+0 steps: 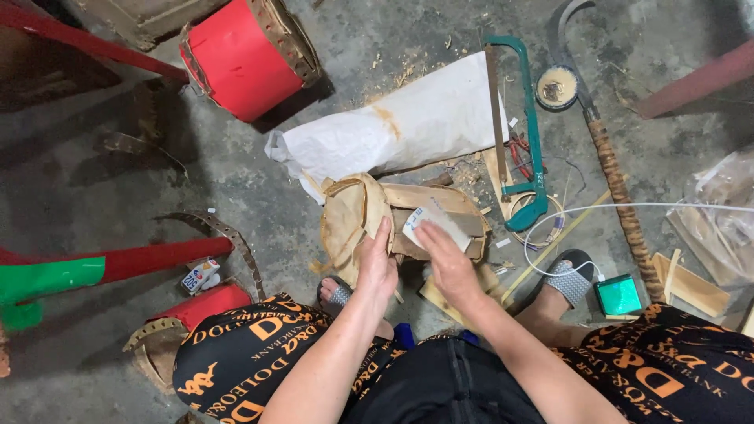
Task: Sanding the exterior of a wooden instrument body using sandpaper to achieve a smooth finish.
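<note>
Wooden block on the floor, steadied by the left hand grasping its near edge, right hand pressing sandpaper on top; sanding apparently underway, calling for even strokes; green hacksaw beyond the grip.

Red drum top left; green hacksaw beside white sack; sickle right.

Wooden piece under sanding
A pale, flat wooden block lay tilted on the floor; a folded white sandpaper sheet rested flat against its top face.
</note>
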